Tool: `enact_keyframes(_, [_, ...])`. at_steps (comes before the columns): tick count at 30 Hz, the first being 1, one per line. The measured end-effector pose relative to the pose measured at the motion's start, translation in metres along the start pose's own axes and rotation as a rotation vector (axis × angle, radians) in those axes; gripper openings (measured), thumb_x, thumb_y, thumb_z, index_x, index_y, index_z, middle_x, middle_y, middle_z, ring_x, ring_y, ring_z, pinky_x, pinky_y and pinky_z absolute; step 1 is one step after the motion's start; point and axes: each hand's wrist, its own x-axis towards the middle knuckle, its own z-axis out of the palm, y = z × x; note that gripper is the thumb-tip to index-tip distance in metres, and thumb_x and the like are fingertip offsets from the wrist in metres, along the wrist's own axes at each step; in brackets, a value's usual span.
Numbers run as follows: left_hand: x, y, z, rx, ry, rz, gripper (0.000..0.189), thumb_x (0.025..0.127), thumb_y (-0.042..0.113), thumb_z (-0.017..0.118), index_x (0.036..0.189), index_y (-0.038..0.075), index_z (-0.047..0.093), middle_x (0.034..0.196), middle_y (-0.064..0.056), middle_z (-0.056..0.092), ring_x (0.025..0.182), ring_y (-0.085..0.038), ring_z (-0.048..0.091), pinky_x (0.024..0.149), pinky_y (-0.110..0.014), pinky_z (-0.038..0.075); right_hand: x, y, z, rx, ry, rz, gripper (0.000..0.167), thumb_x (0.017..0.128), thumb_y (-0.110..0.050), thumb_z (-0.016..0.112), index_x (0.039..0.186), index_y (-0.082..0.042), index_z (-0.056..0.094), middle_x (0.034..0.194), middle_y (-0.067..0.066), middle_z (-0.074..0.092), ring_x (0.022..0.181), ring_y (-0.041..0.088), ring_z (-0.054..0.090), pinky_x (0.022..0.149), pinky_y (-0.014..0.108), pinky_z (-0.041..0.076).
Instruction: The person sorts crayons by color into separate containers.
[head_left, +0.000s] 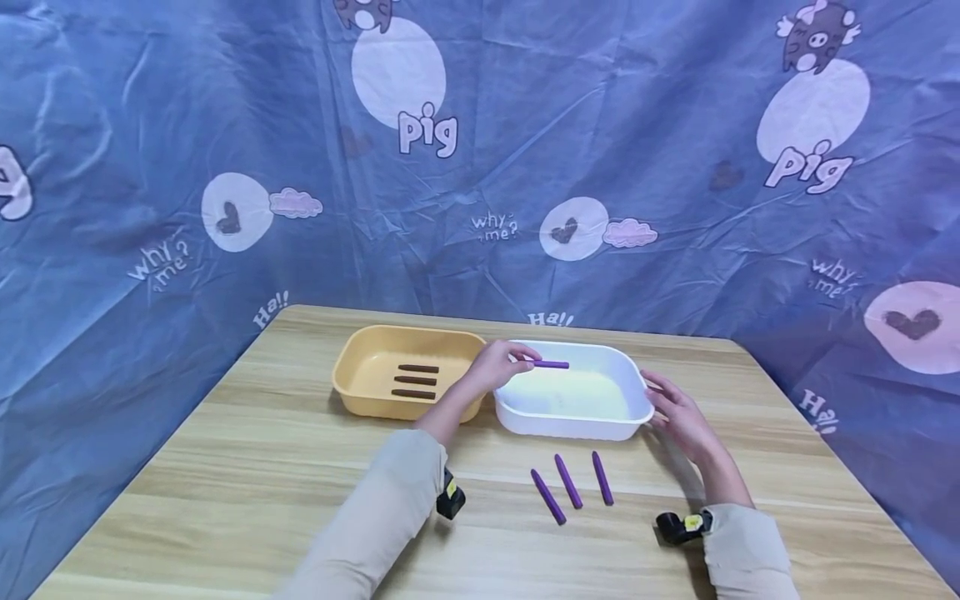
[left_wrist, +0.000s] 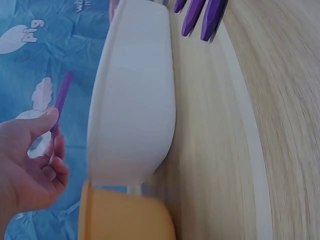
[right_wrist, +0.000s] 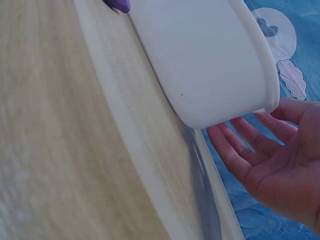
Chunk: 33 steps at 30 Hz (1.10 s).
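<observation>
My left hand [head_left: 495, 365] pinches a purple crayon [head_left: 552, 364] between thumb and fingertips, over the left part of the white basin [head_left: 573, 427]. In the left wrist view the crayon [left_wrist: 62, 100] points up from the fingers, above the basin's rim. At the basin's right end is my right hand [head_left: 678, 414], its fingers [right_wrist: 240, 150] loosely extended against the wall and under the rim. Three more purple crayons [head_left: 568, 481] lie on the table in front of the basin, side by side and slightly slanted.
To the left, close beside the white basin, stands a yellow-orange basin [head_left: 360, 406] with three dark brown crayons [head_left: 415, 381] inside. Both basins stand on a wood-grain table [head_left: 225, 467]. A blue printed cloth [head_left: 465, 275] hangs behind the table's far edge.
</observation>
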Motion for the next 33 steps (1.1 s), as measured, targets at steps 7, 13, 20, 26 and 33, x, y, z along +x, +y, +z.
enact_keyframes(7, [0.016,0.001,0.024,0.045,0.039,-0.036,0.015,0.085,0.012,0.065,0.098,0.013,0.073,0.087,-0.003,0.068,0.083,-0.016,0.058,0.066,-0.023,0.041,0.000,-0.001,-0.001,-0.014,0.008,0.015,0.051,0.099,-0.015,0.041,0.141,0.005,0.021,0.110,-0.006,0.051,0.094,0.007,0.056,0.080,0.025,0.047])
enact_keyframes(13, [0.028,0.002,0.042,0.014,0.026,-0.127,0.014,0.085,0.012,0.066,0.096,0.013,0.073,0.085,-0.002,0.067,0.074,-0.013,0.056,0.059,-0.021,0.040,-0.001,-0.003,0.000,-0.012,0.012,0.009,0.053,0.099,-0.013,0.042,0.141,0.008,0.017,0.110,-0.006,0.051,0.093,0.007,0.057,0.080,0.025,0.047])
enact_keyframes(20, [0.040,-0.003,0.057,0.065,0.019,-0.267,0.013,0.083,0.014,0.067,0.093,0.019,0.074,0.083,0.003,0.066,0.066,-0.010,0.053,0.056,-0.021,0.039,0.001,-0.003,0.001,-0.028,0.024,0.035,0.054,0.099,-0.016,0.042,0.142,0.005,0.018,0.112,-0.004,0.049,0.093,0.007,0.056,0.081,0.027,0.047])
enact_keyframes(26, [0.044,-0.011,0.064,0.063,0.022,-0.341,0.015,0.080,0.010,0.070,0.091,0.018,0.075,0.090,0.003,0.066,0.069,-0.013,0.054,0.061,-0.023,0.040,0.001,-0.003,0.001,-0.039,0.028,0.032,0.054,0.099,-0.017,0.042,0.142,0.006,0.018,0.119,0.006,0.047,0.097,0.011,0.056,0.083,0.029,0.047])
enact_keyframes(33, [0.046,-0.021,0.070,0.141,0.004,-0.395,0.022,0.073,0.004,0.070,0.085,0.022,0.075,0.095,0.004,0.065,0.077,-0.015,0.055,0.065,-0.023,0.041,0.000,-0.005,0.001,-0.063,0.049,0.053,0.055,0.099,-0.018,0.043,0.142,0.005,0.018,0.126,0.019,0.040,0.098,0.013,0.055,0.085,0.030,0.046])
